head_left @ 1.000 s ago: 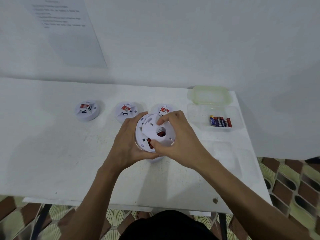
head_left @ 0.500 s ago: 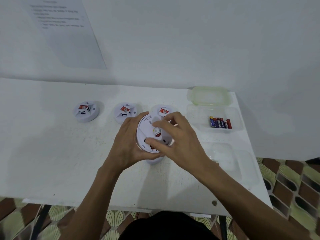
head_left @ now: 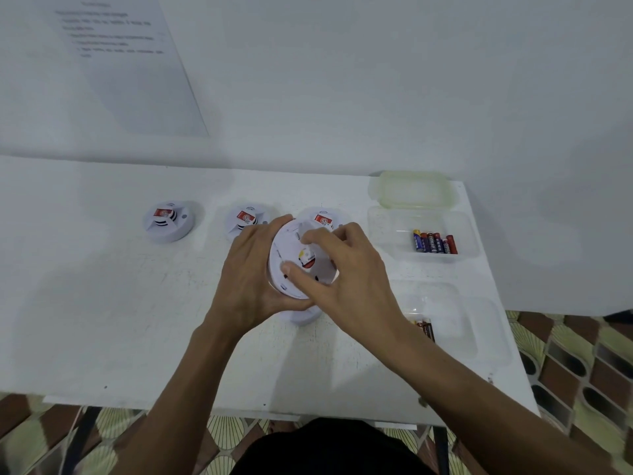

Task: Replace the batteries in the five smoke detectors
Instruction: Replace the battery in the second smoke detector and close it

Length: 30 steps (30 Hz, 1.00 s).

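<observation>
The left hand (head_left: pixel 253 275), fingers curled, clamps the smoke detector (head_left: pixel 285 250) at its rim; the right hand (head_left: pixel 349 272) seemingly pinches its back face. Likely light, brittle plastic: grip the rim.

On your white table (head_left: pixel 85 303):
Three round white plastic smoke detectors (head_left: pixel 168 221) line up left of the clear plastic tray (head_left: pixel 383 241) holding batteries (head_left: pixel 434 242).

Five round white smoke detectors, one raised off the table.
You have the raised detector (head_left: pixel 291 265) tilted, back towards you, above another detector (head_left: pixel 301 317). Three more sit in a row behind: left detector (head_left: pixel 168 221), middle detector (head_left: pixel 248 219), right detector (head_left: pixel 323 219). Batteries (head_left: pixel 435 242) lie side by side, well right.
</observation>
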Each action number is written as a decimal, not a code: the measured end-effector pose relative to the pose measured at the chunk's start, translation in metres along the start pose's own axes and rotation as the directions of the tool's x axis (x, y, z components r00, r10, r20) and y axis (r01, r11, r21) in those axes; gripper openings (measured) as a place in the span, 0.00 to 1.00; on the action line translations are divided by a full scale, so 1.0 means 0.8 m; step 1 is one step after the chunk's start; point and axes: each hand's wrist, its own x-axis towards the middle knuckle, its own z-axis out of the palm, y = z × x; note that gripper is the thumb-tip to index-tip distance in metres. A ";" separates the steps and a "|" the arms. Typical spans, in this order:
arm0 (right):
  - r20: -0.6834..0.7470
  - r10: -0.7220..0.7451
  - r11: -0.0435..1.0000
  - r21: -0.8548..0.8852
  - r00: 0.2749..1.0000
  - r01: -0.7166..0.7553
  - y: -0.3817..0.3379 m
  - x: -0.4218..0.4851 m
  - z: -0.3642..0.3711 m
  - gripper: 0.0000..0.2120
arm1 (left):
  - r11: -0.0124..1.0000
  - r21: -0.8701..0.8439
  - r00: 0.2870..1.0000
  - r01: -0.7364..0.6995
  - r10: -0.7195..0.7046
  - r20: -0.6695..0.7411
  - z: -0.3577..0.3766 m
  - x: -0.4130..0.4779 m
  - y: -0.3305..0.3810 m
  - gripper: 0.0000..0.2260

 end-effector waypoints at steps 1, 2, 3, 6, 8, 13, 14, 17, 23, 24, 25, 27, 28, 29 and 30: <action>0.015 0.025 1.000 0.000 1.000 -0.025 0.000 0.000 -0.001 0.22 | 1.000 -0.003 1.000 0.003 -0.003 0.000 0.002 -0.002 -0.002 0.32; 0.031 0.045 0.999 -0.006 0.998 -0.045 0.000 0.000 -0.001 0.23 | 1.000 -0.009 1.000 0.011 -0.011 -0.002 0.005 -0.005 -0.004 0.31; 0.044 0.062 0.998 -0.010 0.997 -0.061 -0.001 0.000 -0.001 0.22 | 1.000 -0.015 1.000 0.027 -0.027 -0.008 0.007 -0.010 -0.007 0.31; 0.062 0.073 0.997 0.022 0.995 -0.075 -0.002 0.001 -0.005 0.20 | 0.999 -0.031 0.999 0.038 -0.038 0.009 0.005 -0.008 -0.004 0.31; 0.080 0.040 0.989 0.136 0.996 -0.051 0.005 0.006 -0.013 0.15 | 0.999 0.040 1.000 -0.020 0.020 -0.003 -0.001 0.002 0.001 0.34; 0.272 0.075 0.911 0.372 0.959 -0.176 0.039 0.021 -0.038 0.10 | 0.999 0.024 0.997 0.046 -0.048 0.065 -0.011 0.005 0.013 0.44; 0.288 0.078 0.907 0.378 0.954 -0.188 0.042 0.022 -0.039 0.10 | 0.997 -0.001 0.993 0.075 -0.074 0.091 -0.011 0.004 0.013 0.45; 0.331 0.100 0.876 0.419 0.938 -0.241 0.042 0.018 -0.043 0.10 | 0.991 -0.099 0.992 0.088 -0.079 0.099 -0.007 0.008 0.015 0.45; 0.447 0.109 0.606 0.678 0.888 -0.416 0.035 0.009 -0.059 0.18 | 0.991 -0.136 0.999 0.016 -0.010 0.048 0.000 0.017 0.029 0.41; 0.451 0.101 0.581 0.696 0.887 -0.421 0.036 0.008 -0.062 0.19 | 0.992 -0.128 0.999 -0.010 0.016 0.045 0.002 0.019 0.031 0.38; 0.445 0.102 0.576 0.703 0.890 -0.418 0.037 0.008 -0.064 0.19 | 0.995 -0.096 0.999 -0.033 0.037 0.038 0.005 0.021 0.031 0.36; 0.409 0.133 0.598 0.693 0.903 -0.402 0.039 0.008 -0.067 0.21 | 0.998 0.004 0.997 -0.067 0.067 0.030 0.011 0.022 0.033 0.36; 0.389 0.144 0.607 0.691 0.910 -0.392 0.040 0.007 -0.067 0.21 | 0.996 0.045 0.996 -0.081 0.080 0.028 0.011 0.023 0.033 0.36; 0.377 0.148 0.607 0.696 0.915 -0.385 0.042 0.006 -0.068 0.21 | 0.997 0.036 0.996 -0.075 0.074 0.039 0.012 0.022 0.032 0.34; 0.377 0.143 0.593 0.708 0.915 -0.384 0.042 0.004 -0.069 0.20 | 0.998 0.002 0.996 -0.061 0.061 0.064 0.010 0.021 0.033 0.32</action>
